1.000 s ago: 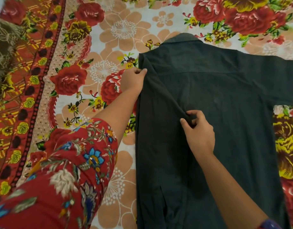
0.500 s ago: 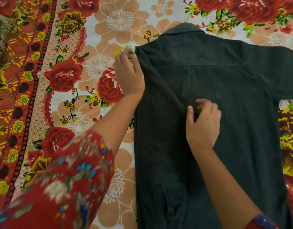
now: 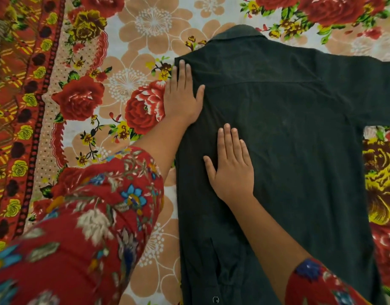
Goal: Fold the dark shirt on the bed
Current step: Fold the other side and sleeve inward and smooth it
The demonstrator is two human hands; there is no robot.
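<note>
The dark shirt (image 3: 295, 150) lies back-up on the bed, collar away from me. Its left side is folded in over the body, the sleeve running down toward the cuff at the bottom. The right sleeve still stretches out to the frame's right edge. My left hand (image 3: 182, 95) lies flat and open on the folded left shoulder edge, fingers pointing up. My right hand (image 3: 231, 166) rests flat, palm down, on the folded-in panel lower down. Neither hand grips cloth.
A floral bedsheet (image 3: 132, 84) with red roses and beige flowers covers the bed all around the shirt. A red patterned border (image 3: 24, 106) runs down the left side. My red floral sleeves fill the lower left and bottom right.
Both hands let go of the pinched fold and now press flat on the shirt. The left sleeve fold has been laid down and smoothed.
</note>
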